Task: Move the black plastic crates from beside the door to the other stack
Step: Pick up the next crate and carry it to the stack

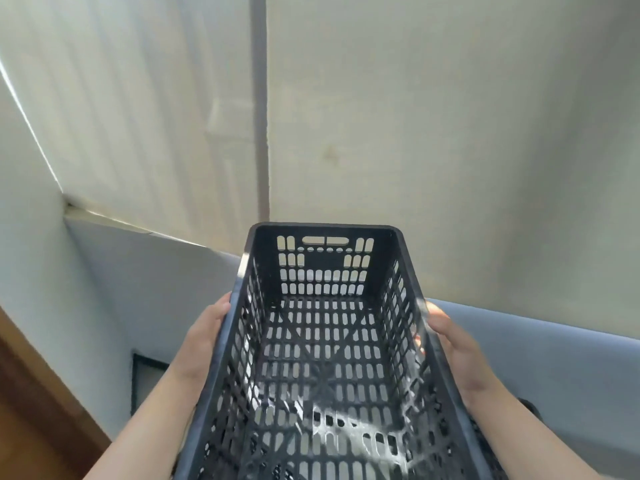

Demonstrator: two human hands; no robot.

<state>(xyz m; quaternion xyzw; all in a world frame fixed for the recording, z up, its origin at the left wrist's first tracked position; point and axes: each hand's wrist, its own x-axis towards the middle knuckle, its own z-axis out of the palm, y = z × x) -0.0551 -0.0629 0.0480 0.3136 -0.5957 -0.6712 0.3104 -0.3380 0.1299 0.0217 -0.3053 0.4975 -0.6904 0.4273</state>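
While the black crate (325, 348) is up in the air in front of the wall (433, 133), the left hand (204, 337) and right hand (457, 344) press its two long sides, one each, probably so it stays level and does not tip.

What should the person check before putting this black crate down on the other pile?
1. Left hand holds the crate's left rim: ok.
2. Right hand holds the right rim: ok.
3. Crate is empty inside: ok.
4. Crate is level: not ok, the far end tips up.
5. The other pile is in sight: cannot tell; only a dark edge shows at the lower right.
6. Room from the wall ahead: cannot tell.
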